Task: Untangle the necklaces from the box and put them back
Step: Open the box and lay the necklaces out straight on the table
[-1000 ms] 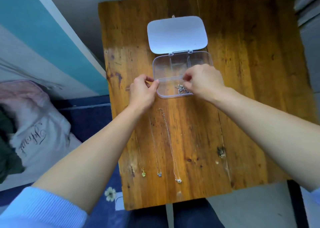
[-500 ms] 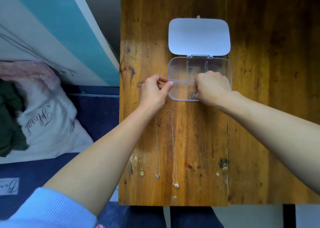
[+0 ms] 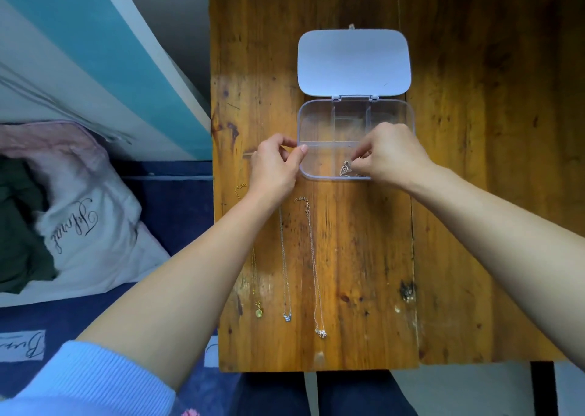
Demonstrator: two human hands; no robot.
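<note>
Be careful of two things here. If you pull the tangled necklace [image 3: 346,171] up quickly, I think the knot tightens, or the thin chain catches on a divider and the light box [image 3: 316,124] lifts or slides with it. Also your left forearm passes over the three necklaces already laid straight on the surface [image 3: 474,162]. A small drag of the arm can push them together, and then they must be sorted again.

The fingers [image 3: 359,162] of your right hand [image 3: 391,156] are curled together and pinch the tangle from its 3 o'clock side. The bundle lies directly under and beside these fingertips, touching them, in the compartment at the 6 o'clock side of the box, close to the front wall. How much chain is hidden under the hand, I cannot tell.

Your left hand [image 3: 273,170] is at 9 o'clock of the box. Its thumb and forefinger are closed on the left wall and seem to steady it. This hand is apart from the tangle.

The lid [image 3: 353,62] lies open flat at 12 o'clock. At 6 o'clock of the box lie the gold necklace [image 3: 254,276], the blue-pendant necklace [image 3: 285,263] and the clear-stone necklace [image 3: 313,257], side by side and not touching.
</note>
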